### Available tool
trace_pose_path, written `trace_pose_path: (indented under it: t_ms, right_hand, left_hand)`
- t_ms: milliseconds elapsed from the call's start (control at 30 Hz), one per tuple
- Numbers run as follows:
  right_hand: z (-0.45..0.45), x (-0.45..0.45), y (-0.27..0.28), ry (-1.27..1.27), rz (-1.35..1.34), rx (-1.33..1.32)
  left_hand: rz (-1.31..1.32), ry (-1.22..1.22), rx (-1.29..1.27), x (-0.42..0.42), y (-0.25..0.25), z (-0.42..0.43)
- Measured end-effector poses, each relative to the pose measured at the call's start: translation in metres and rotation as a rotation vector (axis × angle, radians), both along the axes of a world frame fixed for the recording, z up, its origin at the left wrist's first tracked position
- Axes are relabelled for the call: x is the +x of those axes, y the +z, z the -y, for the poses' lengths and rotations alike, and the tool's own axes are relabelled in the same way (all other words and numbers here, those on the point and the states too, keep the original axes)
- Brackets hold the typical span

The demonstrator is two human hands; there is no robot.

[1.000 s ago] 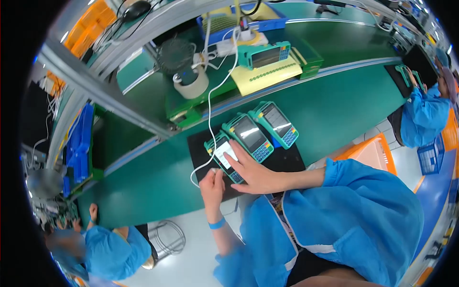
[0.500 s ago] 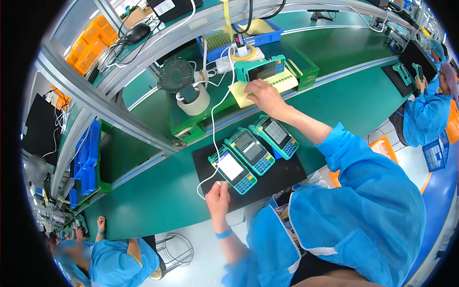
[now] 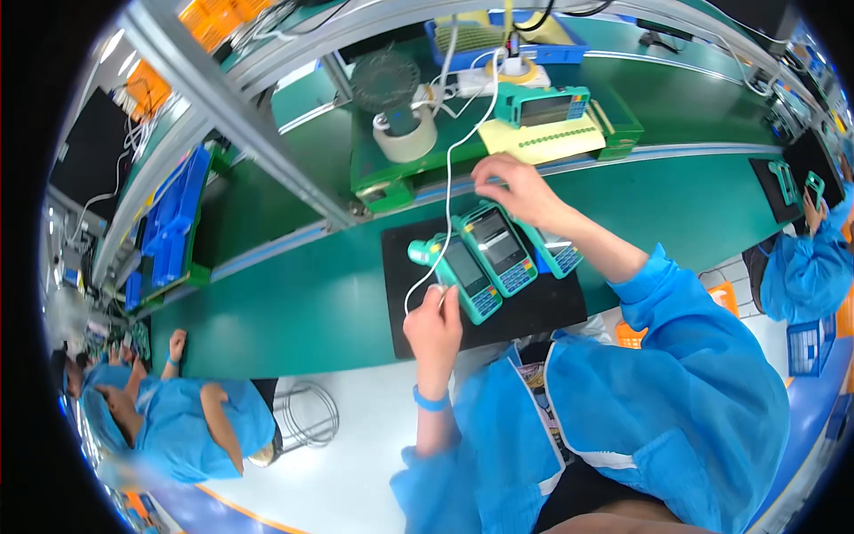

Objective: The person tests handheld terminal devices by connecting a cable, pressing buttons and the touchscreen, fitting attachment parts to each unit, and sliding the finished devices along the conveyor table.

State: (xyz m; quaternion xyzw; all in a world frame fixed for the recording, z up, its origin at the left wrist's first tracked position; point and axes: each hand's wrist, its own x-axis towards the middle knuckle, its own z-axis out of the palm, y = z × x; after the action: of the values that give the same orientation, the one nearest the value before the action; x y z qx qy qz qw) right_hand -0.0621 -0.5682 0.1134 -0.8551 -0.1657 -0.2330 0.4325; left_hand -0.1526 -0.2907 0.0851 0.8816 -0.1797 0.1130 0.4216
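Three green handheld terminals with keypads lie side by side on a black mat (image 3: 400, 307): the left one (image 3: 464, 271), the middle one (image 3: 498, 245) and the right one (image 3: 559, 249). My left hand (image 3: 434, 329) pinches the end of a white cable (image 3: 452, 169) beside the left terminal's lower left edge. My right hand (image 3: 520, 189) hovers over the tops of the middle and right terminals, fingers curled; whether it holds anything is too small to tell. Behind it, another green terminal (image 3: 544, 107) rests on its side above a yellow sheet (image 3: 551, 141).
A small fan (image 3: 386, 80) stands by a tape roll (image 3: 405, 135) on the green shelf. A metal post (image 3: 258, 133) slants at left, near blue bins (image 3: 173, 214). One person (image 3: 187, 427) sits at lower left, another (image 3: 805, 267) at far right.
My right hand reached up to the yellow sheet, then came back down over the terminals. The left terminal's screen turned from bright white to dark. My left hand still holds the cable end.
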Motion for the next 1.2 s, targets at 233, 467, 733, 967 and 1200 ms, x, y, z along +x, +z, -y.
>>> trace_pose_path:
  t_ms: [233, 467, 733, 967, 1200]
  right_hand:
    - [-0.074, -0.011, 0.012, 0.236, -0.224, -0.073]
    - [-0.097, 0.008, 0.009, 0.251, -0.241, -0.304]
    - [-0.103, 0.010, 0.003, 0.165, -0.217, -0.362]
    - [-0.093, -0.033, 0.001, 0.144, 0.001, -0.032]
    - [-0.099, -0.118, -0.039, 0.170, -0.053, -0.203]
  left_hand:
    - [0.067, 0.046, 0.204, -0.001, 0.011, 0.020]
    - [0.065, 0.046, 0.295, 0.002, 0.018, 0.033]
    - [0.090, 0.043, 0.242, 0.005, 0.019, 0.040]
    - [0.018, -0.043, 0.065, 0.006, 0.007, 0.006]
    - [-0.512, -0.092, -0.211, 0.010, -0.041, -0.053]
